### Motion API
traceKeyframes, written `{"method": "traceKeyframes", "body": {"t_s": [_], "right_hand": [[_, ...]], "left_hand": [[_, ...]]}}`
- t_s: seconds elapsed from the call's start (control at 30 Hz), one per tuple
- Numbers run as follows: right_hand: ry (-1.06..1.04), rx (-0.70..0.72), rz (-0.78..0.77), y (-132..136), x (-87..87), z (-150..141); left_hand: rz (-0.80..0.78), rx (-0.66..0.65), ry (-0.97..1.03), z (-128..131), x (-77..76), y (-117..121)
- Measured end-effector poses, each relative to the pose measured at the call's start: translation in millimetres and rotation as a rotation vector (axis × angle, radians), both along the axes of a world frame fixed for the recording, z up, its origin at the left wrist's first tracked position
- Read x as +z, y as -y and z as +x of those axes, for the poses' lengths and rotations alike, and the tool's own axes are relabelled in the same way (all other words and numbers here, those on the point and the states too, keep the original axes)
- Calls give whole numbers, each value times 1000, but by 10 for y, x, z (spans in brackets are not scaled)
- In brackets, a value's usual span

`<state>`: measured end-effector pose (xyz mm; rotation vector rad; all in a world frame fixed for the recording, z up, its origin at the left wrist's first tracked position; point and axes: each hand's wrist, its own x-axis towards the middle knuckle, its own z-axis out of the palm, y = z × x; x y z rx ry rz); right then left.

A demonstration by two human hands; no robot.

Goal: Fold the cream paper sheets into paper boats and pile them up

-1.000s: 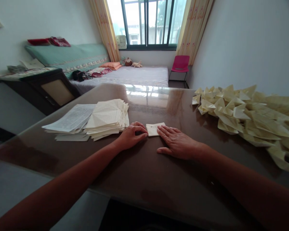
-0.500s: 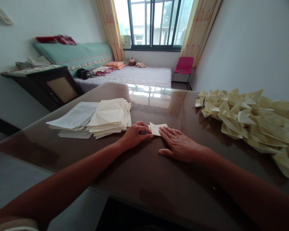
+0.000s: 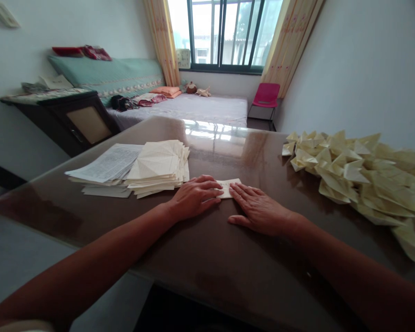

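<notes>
Mid-frame: left hand (image 3: 196, 196) and right hand (image 3: 261, 208) on paper (image 3: 226, 185), fingers extended, no grip. Likely creasing; next needs edges aligned.

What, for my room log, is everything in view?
folded paper: one, cream, table's middle
creased sheets: one stack, cream, table's left
printed sheets: one stack, whitish, beside those
folded shapes: many, cream, table's right
table: one, brown, foreground
cabinet: one, dark, left
bed: one, pale, beyond table
headboard: one, green, bed's left
cloths: several, dark and red, bed
cushions: about two, orange, bed
toys: two visible, brown and beige, bed
chair: one, pink, bed's right
window: one, green-framed, far wall
curtains: two, yellow, beside window
clock: one, pale, window's left
left hand: one, bare, paper's left
right hand: one, bare, on paper
</notes>
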<state>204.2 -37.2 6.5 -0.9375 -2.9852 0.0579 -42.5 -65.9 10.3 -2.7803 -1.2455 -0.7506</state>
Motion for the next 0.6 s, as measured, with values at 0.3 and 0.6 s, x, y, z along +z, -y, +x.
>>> {"method": "traceKeyframes", "body": {"t_s": [0.3, 0.6], "right_hand": [[-22, 2, 5, 6, 12, -2], [-15, -4, -4, 10, 14, 2]], "left_hand": [[-2, -48, -146, -53, -16, 25], [102, -44, -264, 0, 20, 47]]}}
